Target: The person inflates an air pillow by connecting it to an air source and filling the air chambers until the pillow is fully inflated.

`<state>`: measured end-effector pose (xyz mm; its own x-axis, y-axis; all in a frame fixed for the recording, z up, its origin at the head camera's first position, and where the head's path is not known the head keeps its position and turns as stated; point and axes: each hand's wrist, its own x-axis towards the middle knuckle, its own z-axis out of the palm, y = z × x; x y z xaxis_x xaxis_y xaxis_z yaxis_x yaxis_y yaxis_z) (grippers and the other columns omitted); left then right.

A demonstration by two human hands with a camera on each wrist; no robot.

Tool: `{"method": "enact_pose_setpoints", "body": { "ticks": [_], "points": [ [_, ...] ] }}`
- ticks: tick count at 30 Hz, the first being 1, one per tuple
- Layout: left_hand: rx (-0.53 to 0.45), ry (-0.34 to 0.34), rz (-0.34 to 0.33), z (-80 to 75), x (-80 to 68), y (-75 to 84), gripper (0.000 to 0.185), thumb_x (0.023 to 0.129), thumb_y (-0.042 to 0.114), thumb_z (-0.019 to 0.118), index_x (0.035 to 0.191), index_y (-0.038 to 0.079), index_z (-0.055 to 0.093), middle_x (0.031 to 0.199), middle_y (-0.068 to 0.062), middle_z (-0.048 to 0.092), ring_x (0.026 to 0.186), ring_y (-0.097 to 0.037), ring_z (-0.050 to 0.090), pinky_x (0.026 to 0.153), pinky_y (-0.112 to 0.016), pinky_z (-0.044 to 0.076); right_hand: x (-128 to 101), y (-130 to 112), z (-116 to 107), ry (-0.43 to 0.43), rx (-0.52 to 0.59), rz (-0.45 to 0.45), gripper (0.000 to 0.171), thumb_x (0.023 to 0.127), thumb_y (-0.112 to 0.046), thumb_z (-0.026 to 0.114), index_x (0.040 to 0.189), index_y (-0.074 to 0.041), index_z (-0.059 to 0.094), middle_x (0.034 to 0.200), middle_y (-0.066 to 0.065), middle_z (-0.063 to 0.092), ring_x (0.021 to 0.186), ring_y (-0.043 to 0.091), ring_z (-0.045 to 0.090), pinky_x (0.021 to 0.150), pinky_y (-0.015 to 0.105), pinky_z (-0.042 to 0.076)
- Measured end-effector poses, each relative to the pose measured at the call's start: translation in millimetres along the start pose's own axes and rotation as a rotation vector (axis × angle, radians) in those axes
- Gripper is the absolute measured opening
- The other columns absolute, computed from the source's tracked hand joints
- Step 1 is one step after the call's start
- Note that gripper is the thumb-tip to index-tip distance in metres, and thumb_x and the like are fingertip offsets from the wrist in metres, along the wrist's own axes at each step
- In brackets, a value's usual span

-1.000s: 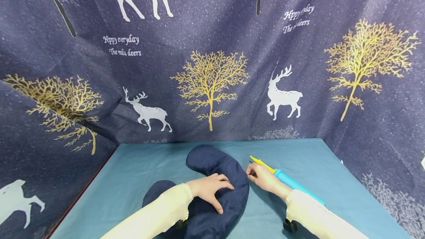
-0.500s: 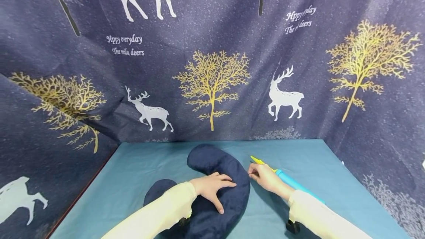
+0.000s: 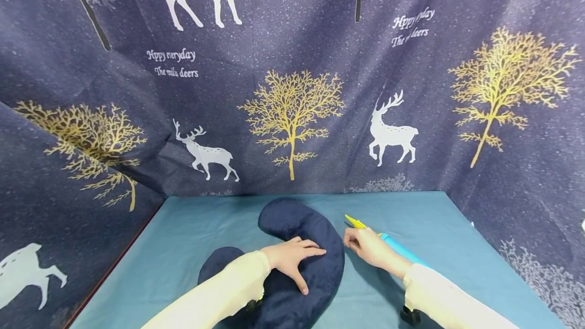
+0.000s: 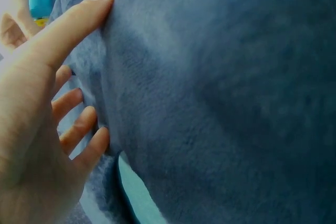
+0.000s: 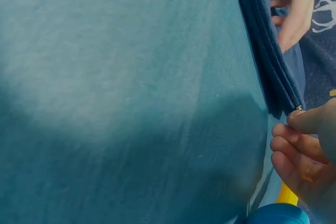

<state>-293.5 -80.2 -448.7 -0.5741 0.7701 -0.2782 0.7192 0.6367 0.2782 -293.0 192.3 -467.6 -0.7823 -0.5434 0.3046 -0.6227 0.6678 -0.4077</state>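
A dark navy U-shaped plush pillow (image 3: 301, 225) lies on the teal table cloth (image 3: 192, 232). My left hand (image 3: 297, 263) rests flat on it with fingers spread; up close, its fingers (image 4: 79, 19) press into the plush (image 4: 220, 98). My right hand (image 3: 349, 241) is at the pillow's right edge with fingers curled. In the right wrist view its fingertips (image 5: 304, 121) pinch a small metal zipper pull (image 5: 298, 108) at the end of the pillow's seam (image 5: 268, 61).
A blue air pump with a yellow tip (image 3: 397, 249) lies on the cloth just behind my right hand, its end also in the right wrist view (image 5: 275, 214). Dark deer-and-tree printed fabric (image 3: 292, 116) walls the table at the back and both sides.
My right hand has edged slightly to the right at the pillow's edge. My left hand stays flat on the pillow.
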Motion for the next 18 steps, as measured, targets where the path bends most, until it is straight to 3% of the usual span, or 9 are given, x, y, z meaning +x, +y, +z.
{"method": "enact_pose_setpoints", "body": {
  "ticks": [10,18],
  "points": [
    [-0.007,-0.003,-0.003,0.1,-0.1,-0.3,0.095,0.074,0.05,0.083,0.154,0.032,0.034,0.158,0.004,0.032,0.139,-0.022,0.034,0.115,-0.038,0.035,-11,-9,-2,-0.028,-0.015,0.038,0.015,0.094,-0.003,0.062,0.084,-0.015,0.062,0.08,-0.001,0.066,0.065,-0.004,0.049,0.06,0.019,0.044],
    [0.007,0.01,0.003,5.4,3.7,-6.7,0.096,0.073,0.053,0.082,0.153,0.035,0.033,0.158,0.006,0.032,0.139,-0.02,0.034,0.115,-0.037,0.035,-15,-17,0,-0.007,-0.047,0.081,0.017,0.094,-0.004,0.062,0.081,-0.016,0.06,0.071,-0.006,0.058,0.057,-0.003,0.041,0.055,0.018,0.037]
  ]
}}
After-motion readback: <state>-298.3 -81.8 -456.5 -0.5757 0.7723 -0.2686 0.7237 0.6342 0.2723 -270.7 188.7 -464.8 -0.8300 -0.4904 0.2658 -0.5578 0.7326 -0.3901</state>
